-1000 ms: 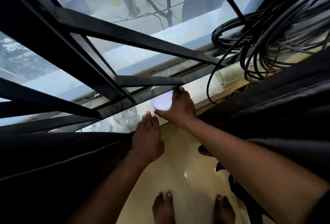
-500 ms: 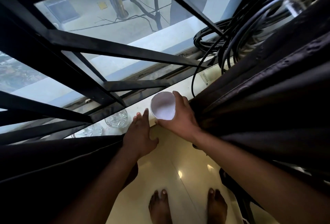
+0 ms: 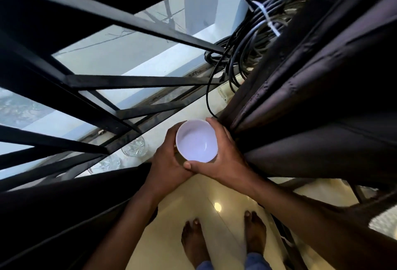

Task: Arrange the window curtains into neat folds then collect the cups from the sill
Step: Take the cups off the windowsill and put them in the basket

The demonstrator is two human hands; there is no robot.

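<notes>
Both hands cupped the white cup [image 3: 196,140]: the right hand [image 3: 225,158] curled round its far and near sides, the left hand [image 3: 167,162] wrapped beneath. Just left of the grip, two glass cups [image 3: 134,147] stood on the sill [image 3: 193,108]. Dark curtains [image 3: 311,97] hung either side.

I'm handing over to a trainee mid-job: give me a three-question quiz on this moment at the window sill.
1. True or false: both hands hold the white cup.
2. Which glassware is left on the sill? A) clear cut-glass tumblers B) a steel mug C) a teapot
3. Fill in: the coiled black cables hang beside the dark ____ on the right.

Key: 1 true, the left hand and right hand curl around it. 2 A, the tumblers. 3 curtain.
</notes>
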